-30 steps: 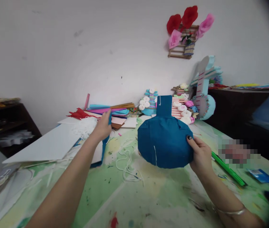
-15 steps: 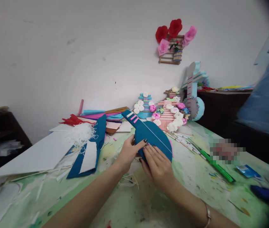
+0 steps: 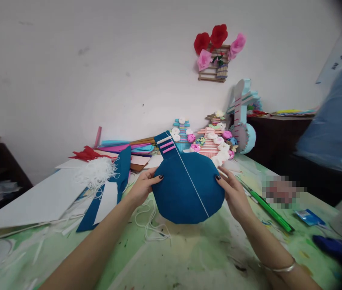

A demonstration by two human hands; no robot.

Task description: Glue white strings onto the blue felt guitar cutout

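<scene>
I hold up a blue guitar-shaped foam cutout (image 3: 185,185) above the paint-stained green table (image 3: 189,257). It has a round body, a short neck with white and pink stripes, and a white string running down its face. My left hand (image 3: 143,186) grips its left edge, thumb on the front. On the right edge, my right hand (image 3: 233,193) pinches it the same way. Loose white string (image 3: 151,225) lies on the table just below the cutout.
A blue foam offcut (image 3: 110,189) and white sheets (image 3: 32,199) lie at the left, with a tuft of white string (image 3: 95,171). Coloured paper, stick-and-flower crafts (image 3: 211,145) and a light blue model (image 3: 243,117) stand at the back. A green stick (image 3: 267,209) lies right. A person in blue (image 3: 336,121) is at right.
My left hand let go of the blue offcut and came to the cutout. The cutout was turned over, and both hands now hold it upright with its striped, strung side facing me.
</scene>
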